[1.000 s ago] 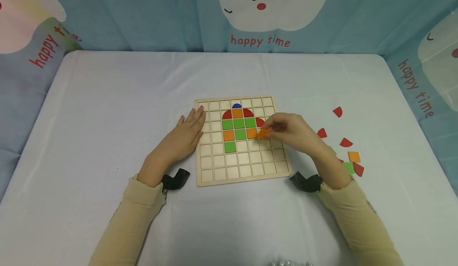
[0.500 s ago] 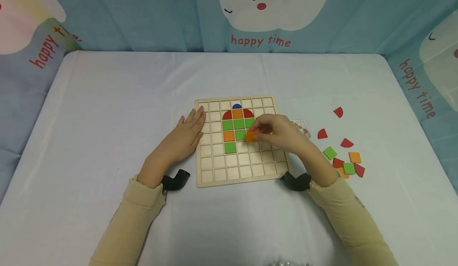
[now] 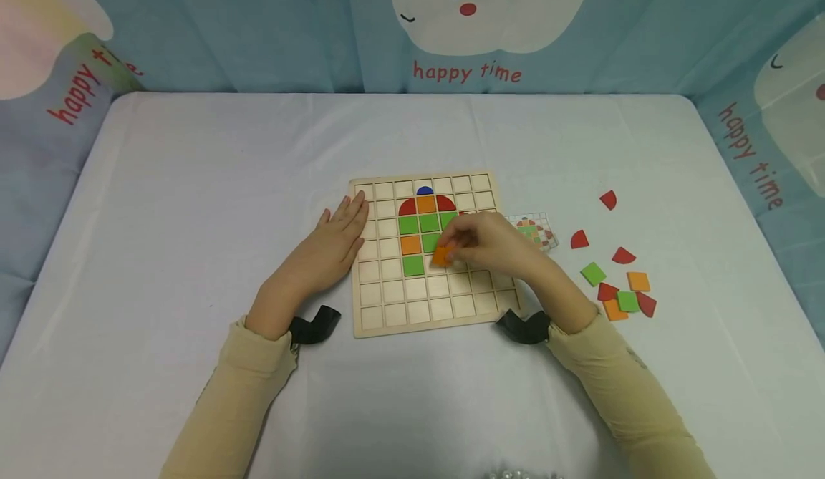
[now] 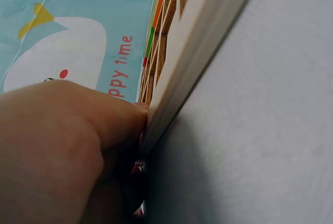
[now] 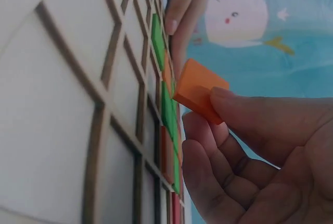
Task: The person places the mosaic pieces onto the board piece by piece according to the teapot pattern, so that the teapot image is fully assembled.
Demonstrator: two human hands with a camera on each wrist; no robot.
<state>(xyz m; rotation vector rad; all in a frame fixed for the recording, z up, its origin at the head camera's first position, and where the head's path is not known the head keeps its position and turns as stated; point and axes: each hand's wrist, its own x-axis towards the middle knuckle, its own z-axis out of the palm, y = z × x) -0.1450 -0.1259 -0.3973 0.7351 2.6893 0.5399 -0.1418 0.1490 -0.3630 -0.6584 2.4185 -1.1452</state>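
Observation:
A wooden grid board [image 3: 380,328] lies mid-table, with green, orange, red and blue tiles set in its upper middle cells. My left hand [image 3: 325,250] rests along the board's left edge, fingers stretched out; in the left wrist view, its thumb [image 4: 122,117] touches the side. Between thumb and fingertips my right hand [image 3: 493,243] pinches an orange square tile [image 5: 200,88], tilted just above the board. In the head view this tile is to the right of the lowest green square [image 3: 414,265]. The right hand hides part of the board's right side.
A small pattern card [image 3: 538,232] lies partly behind the right hand. Further right are loose tiles: several red quarter circles [image 3: 623,255], green squares [image 3: 593,274] and orange squares [image 3: 638,281], some overlapping. A blue curtain [image 3: 258,28] hangs behind the white table [image 3: 193,178].
My right hand has moved left and slightly nearer across the board with the orange tile. The pattern card and more loose tiles are uncovered. The left hand stays in place.

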